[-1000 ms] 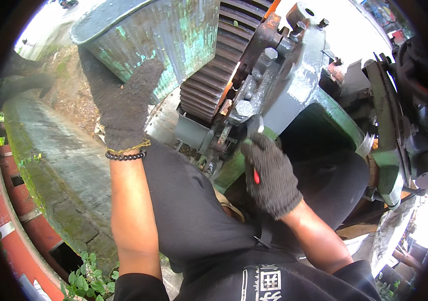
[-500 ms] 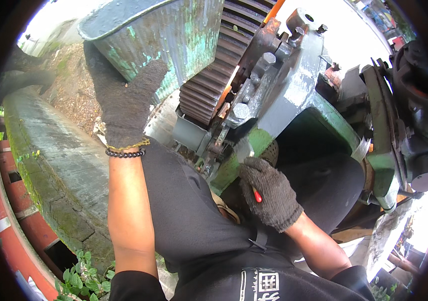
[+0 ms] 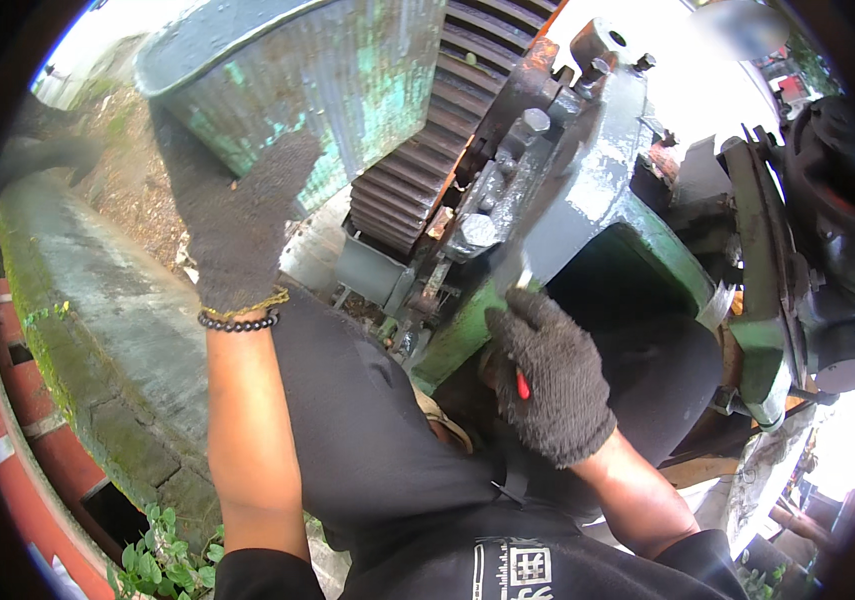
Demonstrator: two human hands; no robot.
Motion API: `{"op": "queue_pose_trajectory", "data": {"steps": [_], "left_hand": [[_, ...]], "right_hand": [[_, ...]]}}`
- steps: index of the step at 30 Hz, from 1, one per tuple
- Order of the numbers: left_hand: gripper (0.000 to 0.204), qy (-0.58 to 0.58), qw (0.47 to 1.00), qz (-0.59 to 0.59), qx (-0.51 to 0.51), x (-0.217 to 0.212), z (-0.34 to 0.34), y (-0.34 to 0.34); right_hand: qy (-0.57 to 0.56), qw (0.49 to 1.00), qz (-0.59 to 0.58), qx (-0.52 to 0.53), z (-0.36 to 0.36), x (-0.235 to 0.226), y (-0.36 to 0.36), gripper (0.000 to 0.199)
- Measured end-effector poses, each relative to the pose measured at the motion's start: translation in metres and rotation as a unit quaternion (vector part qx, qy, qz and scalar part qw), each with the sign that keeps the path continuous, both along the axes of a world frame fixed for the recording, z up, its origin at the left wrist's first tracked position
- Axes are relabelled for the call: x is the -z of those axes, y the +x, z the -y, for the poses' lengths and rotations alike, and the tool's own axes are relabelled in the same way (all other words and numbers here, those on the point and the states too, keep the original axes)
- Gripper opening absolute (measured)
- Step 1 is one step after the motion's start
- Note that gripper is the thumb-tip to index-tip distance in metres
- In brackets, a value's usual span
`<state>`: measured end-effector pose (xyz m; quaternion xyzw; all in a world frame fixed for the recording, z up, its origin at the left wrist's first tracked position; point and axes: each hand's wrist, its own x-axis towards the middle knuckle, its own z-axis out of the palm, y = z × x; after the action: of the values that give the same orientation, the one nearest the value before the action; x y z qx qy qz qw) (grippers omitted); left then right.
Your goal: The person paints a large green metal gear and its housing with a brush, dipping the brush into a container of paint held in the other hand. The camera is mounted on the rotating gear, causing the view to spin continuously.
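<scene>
My left hand [image 3: 237, 215], in a dark knit glove, grips a weathered green tub [image 3: 337, 110] by its lower side, thumb against the wall and the other fingers hidden beneath. Grey liquid that looks like paint [image 3: 217, 35] lies inside. My right hand [image 3: 557, 380], gloved alike, is closed round a paintbrush [image 3: 522, 387]. Its red handle end pokes out of the fist, and its pale head reaches up past the fingers, blurred. The brush head is at the machine frame [image 3: 587, 185], where grey coating meets bare green; whether it touches I cannot tell.
A large toothed gear [image 3: 412, 165] stands between tub and frame, with bolts [image 3: 477, 230] beside it. Dark machinery [image 3: 832, 220] rises at right. A mossy concrete ledge [image 3: 97, 320] runs along the left, by a red structure [image 3: 42, 400]. My knees straddle the frame's lower part.
My right hand has moved the brush up and slightly right along the frame, over an area that showed green before. My left hand still holds the tub, and the whole view has shifted slightly.
</scene>
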<state>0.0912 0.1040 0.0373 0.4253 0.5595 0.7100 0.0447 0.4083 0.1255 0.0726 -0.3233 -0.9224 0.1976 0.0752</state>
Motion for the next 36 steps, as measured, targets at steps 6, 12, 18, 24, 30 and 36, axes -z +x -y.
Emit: {"op": "queue_pose_trajectory", "data": {"steps": [6,12,18,24,30,36], "left_hand": [[0.086,-0.057,0.997,-0.016,-0.054,-0.006,0.003,0.004],[0.118,-0.134,0.987,-0.026,-0.082,-0.005,0.005,-0.007],[0.123,-0.14,0.988,-0.02,-0.064,-0.003,0.006,-0.009],[0.124,-0.176,0.98,-0.063,-0.063,-0.008,0.009,-0.007],[0.124,-0.169,0.982,-0.063,-0.055,-0.004,0.005,-0.011],[0.123,-0.153,0.986,-0.051,-0.035,-0.003,0.008,-0.017]], "right_hand": [[-0.118,0.992,0.003,-0.035,0.005,0.024,0.003,0.043],[-0.076,0.997,0.007,-0.002,-0.024,0.01,0.0,0.044],[-0.117,0.987,-0.088,-0.06,-0.026,-0.033,0.025,0.043],[-0.158,0.986,-0.051,-0.027,0.007,-0.021,0.055,0.047],[-0.122,0.99,0.024,-0.066,0.038,0.0,0.055,0.037],[0.012,0.999,0.029,-0.027,0.01,-0.023,0.029,0.034]]}}
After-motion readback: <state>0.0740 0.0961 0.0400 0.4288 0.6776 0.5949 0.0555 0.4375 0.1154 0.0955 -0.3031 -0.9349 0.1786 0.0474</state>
